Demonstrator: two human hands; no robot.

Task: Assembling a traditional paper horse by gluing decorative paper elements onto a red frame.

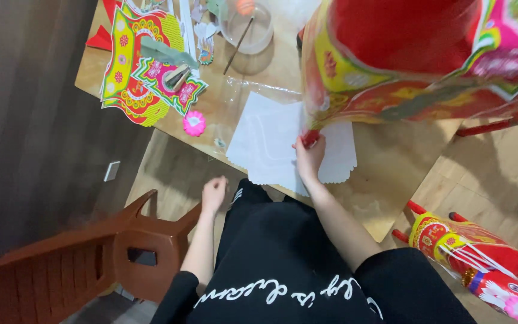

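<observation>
left hand loosely curled, right hand pinching

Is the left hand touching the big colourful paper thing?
No, the left hand hangs closed below the table edge, apart from it, while the right hand holds the red leg of the big colourful paper figure.

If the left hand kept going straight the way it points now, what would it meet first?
The left hand points up-frame toward the wooden table. It would probably meet the table's near edge, close to the white paper sheets. Depth is unclear, so it might pass below the tabletop.
</observation>
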